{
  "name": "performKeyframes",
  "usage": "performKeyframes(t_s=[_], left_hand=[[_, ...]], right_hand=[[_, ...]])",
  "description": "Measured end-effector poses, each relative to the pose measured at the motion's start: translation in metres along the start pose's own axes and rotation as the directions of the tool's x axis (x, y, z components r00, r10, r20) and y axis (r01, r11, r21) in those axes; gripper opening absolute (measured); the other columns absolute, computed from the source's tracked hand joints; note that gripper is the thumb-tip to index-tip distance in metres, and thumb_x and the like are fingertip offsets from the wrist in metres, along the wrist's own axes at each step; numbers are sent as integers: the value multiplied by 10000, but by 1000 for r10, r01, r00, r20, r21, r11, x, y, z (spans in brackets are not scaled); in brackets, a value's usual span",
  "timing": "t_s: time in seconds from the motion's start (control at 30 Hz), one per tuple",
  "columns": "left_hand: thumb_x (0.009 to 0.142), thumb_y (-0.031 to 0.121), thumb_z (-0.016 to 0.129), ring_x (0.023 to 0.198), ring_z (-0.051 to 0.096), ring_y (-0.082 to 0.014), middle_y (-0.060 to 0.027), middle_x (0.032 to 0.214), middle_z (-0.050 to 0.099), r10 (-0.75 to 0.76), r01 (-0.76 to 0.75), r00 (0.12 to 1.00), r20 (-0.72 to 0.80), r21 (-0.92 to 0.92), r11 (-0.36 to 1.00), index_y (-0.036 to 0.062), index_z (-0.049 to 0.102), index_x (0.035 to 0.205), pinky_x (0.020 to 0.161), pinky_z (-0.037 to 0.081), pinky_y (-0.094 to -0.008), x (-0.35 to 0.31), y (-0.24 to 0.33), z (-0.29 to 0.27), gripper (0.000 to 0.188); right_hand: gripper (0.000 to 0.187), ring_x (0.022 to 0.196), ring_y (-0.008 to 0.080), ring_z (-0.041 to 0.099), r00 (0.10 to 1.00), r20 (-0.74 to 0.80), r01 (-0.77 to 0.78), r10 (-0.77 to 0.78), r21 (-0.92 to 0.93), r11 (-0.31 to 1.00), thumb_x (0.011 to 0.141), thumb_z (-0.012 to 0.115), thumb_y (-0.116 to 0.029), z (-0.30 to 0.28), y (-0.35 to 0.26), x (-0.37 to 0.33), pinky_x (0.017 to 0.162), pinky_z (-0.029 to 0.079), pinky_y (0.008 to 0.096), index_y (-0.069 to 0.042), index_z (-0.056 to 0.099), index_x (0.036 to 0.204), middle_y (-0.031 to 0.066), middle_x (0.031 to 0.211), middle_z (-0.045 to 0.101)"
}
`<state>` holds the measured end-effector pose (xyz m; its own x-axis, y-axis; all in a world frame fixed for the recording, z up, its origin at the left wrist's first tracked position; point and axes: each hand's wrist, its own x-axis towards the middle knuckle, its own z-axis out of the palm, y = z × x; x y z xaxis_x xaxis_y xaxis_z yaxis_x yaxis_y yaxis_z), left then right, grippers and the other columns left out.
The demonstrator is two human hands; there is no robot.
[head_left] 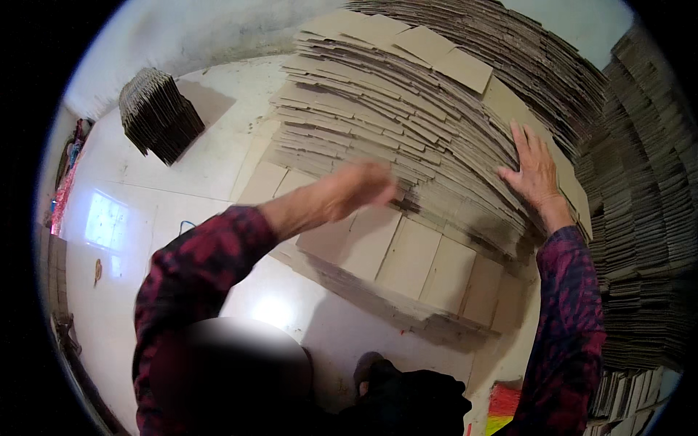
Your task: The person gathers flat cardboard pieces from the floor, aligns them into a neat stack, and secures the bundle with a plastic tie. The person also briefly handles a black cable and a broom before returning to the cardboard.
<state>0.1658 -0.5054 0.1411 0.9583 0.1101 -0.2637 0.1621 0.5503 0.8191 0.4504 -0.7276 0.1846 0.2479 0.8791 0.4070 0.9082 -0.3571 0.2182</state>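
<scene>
Upper centre of frame — tall cardboard stack (407, 109), many layers up, seemingly well along. Lower centre — front cardboard row (411, 258), lower, apparently less built up. Right of centre: right hand (535, 173) spread against stack. Mid-frame: left hand (363, 186) curled, blurred; cannot tell whether pinching anything.

Tall cardboard stack (429, 138): is standing in many uneven flat layers, grey-brown, its sheet edges sticking out.
Low cardboard pile (411, 254): is lying just before the tall one, its tan top pieces resting side by side.
</scene>
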Motion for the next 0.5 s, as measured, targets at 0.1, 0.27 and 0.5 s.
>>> performKeyframes(t_s=[0.1,0.27,0.5], left_hand=[[871,60,475,851,564,-209,-104,885,572,156,-185,970,-184,-155,970,17,511,930,796,472,-300,63,0,16,81],[881,8,464,922,556,-242,-153,983,561,181,-301,937,-300,-424,854,-43,517,929,834,492,-342,107,-4,1,88],[857,52,451,906,548,-294,-185,1001,518,172,-407,855,-490,-426,808,-74,469,972,804,497,-362,111,17,43,172]], right_hand=[[899,1117,350,461,1000,0,-28,28,64,998,701,765,-236,-3,2,2,934,413,413,-136,255,1434,172,1282,437],[866,1108,333,466,991,67,-121,113,129,984,710,756,-200,-6,7,6,948,415,404,-128,274,1426,158,1231,480],[710,1087,323,481,973,133,-204,188,116,972,726,699,-255,-14,9,26,934,415,409,-107,413,1358,166,1191,503]])
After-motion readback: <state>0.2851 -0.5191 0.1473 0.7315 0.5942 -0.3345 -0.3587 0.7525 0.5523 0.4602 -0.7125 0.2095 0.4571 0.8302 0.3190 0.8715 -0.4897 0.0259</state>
